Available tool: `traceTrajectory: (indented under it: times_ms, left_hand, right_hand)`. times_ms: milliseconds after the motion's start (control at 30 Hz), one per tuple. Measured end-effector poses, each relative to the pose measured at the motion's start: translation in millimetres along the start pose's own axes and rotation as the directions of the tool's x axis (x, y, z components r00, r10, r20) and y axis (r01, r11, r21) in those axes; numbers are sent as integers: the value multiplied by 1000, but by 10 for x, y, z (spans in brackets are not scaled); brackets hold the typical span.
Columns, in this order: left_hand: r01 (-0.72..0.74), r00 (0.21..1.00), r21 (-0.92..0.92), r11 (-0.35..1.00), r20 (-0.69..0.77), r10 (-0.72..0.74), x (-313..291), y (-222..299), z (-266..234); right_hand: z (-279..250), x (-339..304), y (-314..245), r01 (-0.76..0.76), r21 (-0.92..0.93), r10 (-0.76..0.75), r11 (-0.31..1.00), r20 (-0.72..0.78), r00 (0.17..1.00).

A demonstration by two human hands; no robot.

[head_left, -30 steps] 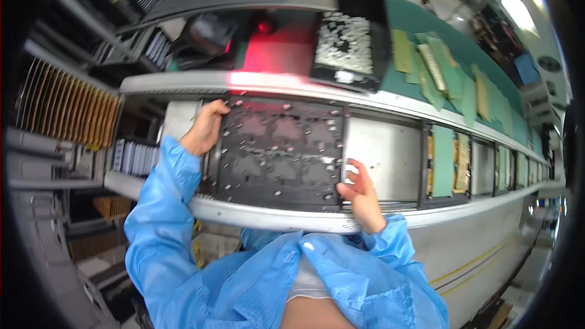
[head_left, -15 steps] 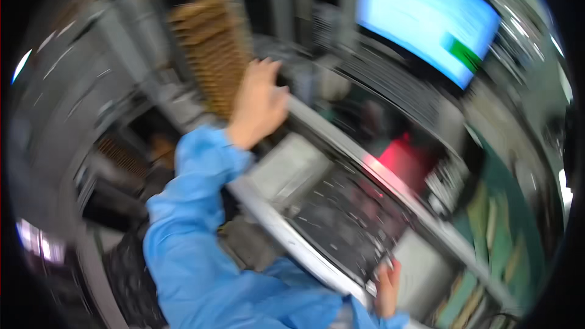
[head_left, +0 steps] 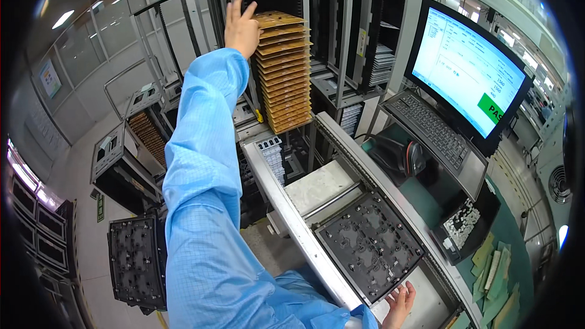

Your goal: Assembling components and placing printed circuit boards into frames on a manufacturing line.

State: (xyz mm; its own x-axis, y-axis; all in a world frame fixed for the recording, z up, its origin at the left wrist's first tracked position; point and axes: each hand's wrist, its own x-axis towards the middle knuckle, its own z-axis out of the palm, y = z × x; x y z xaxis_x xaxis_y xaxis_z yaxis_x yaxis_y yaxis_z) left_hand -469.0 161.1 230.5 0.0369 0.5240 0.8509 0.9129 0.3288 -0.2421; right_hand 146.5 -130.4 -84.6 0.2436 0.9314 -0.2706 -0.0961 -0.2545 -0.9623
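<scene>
My left hand (head_left: 242, 29) reaches far forward with its fingers spread, beside the top of a tall stack of brown circuit boards (head_left: 283, 76). The boards lie in spaced layers at a slotted rack; whether my fingertips touch the top one I cannot tell. Low at the right, my right hand (head_left: 399, 306) is open, its fingers loosely bent near the close corner of a black fixture plate (head_left: 372, 244). That flat plate has cut-outs and small metal knobs, and lies between the two rails of a conveyor (head_left: 292, 225).
Past the conveyor stand a monitor (head_left: 463, 73), a keyboard (head_left: 429, 128) and a handheld scanner (head_left: 414, 158). A black bin (head_left: 456, 250) holds small white pieces, near green strips (head_left: 495, 274). More black fixtures (head_left: 134, 262) are stacked at left. Metal racks (head_left: 347, 36) stand behind.
The view has turned and steadied. My left hand now reaches farther forward to the top of the board stack. My right hand remains near the fixture's close corner.
</scene>
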Motion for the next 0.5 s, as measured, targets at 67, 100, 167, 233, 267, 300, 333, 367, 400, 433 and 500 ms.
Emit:
traceTrajectory:
  times_ms: [67, 100, 167, 233, 267, 300, 333, 367, 400, 433, 500]
  left_hand:
    - [-145, 987, 37, 989, -64, 148, -42, -21, -11]
    - [-224, 962, 53, 973, -151, 230, -83, -24, -16]
    - [-350, 887, 47, 935, -305, 347, -199, 176, -205]
    - [-478, 751, 28, 878, -505, 425, -354, 582, -618]
    - [-551, 687, -34, 834, -586, 429, -426, 805, -915]
    - [-592, 702, -223, 775, -615, 359, -568, 1013, -1186]
    - [-673, 658, -331, 661, -676, 332, -689, 1186, -1417]
    - [-692, 661, -402, 600, -687, 302, -861, 1308, -1647]
    - [-681, 715, -575, 453, -656, 242, -1019, 1410, -1830]
    - [-608, 789, -728, 318, -597, 143, -1216, 1563, -1909]
    - [-318, 931, -945, -79, -327, 162, -1532, 1813, -1929]
  right_hand:
    - [7, -9, -42, 17, 2, -17, 1000, -23, 1000]
    - [14, -40, -53, 19, -7, -19, 1000, -12, 1000]
    - [13, -129, -131, 115, -5, -114, 993, -101, 988]
    - [23, -278, -387, 191, -63, -197, 980, -128, 972]
    - [-81, -220, -297, 236, -61, -243, 970, -173, 954]
    - [-73, -236, -387, 278, -36, -280, 960, -162, 946]
    - [-65, -295, -519, 315, -16, -314, 949, -163, 935]
    - [-43, -296, -633, 328, -37, -330, 944, -115, 937]
    - [-36, -281, -700, 350, 60, -351, 935, -3, 936]
    - [-29, -246, -763, 355, 167, -375, 920, 110, 920]
    - [77, -198, -863, 205, 289, -277, 935, 233, 932]
